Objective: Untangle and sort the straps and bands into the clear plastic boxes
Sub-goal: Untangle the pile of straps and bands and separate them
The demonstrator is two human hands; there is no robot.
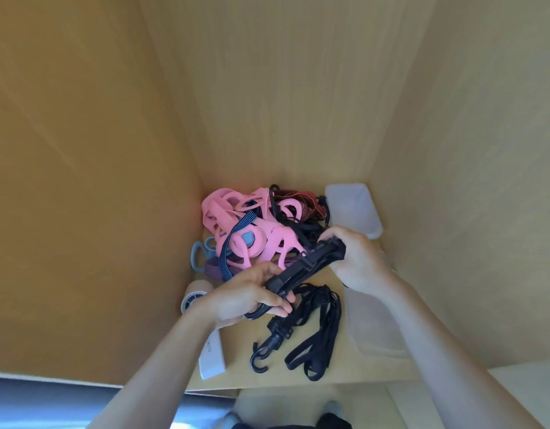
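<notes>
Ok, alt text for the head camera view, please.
Two hands hold a bundle of black straps above a wooden shelf: the left hand grips one end, the right hand the other, and a black hook trails below. Behind lies a tangle of pink bands, with a clear plastic box beside it.

Gripped straps (310,267) black, hook (264,348) below grip black too. Beyond grip: pink bands (258,239), navy cord (238,233) with pale stripes, red-black striped cord (301,202), purple band (213,269).

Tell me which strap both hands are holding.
The black strap: the left hand and right hand grip it, while the pink bands and blue striped cord lie in the pile.
</notes>
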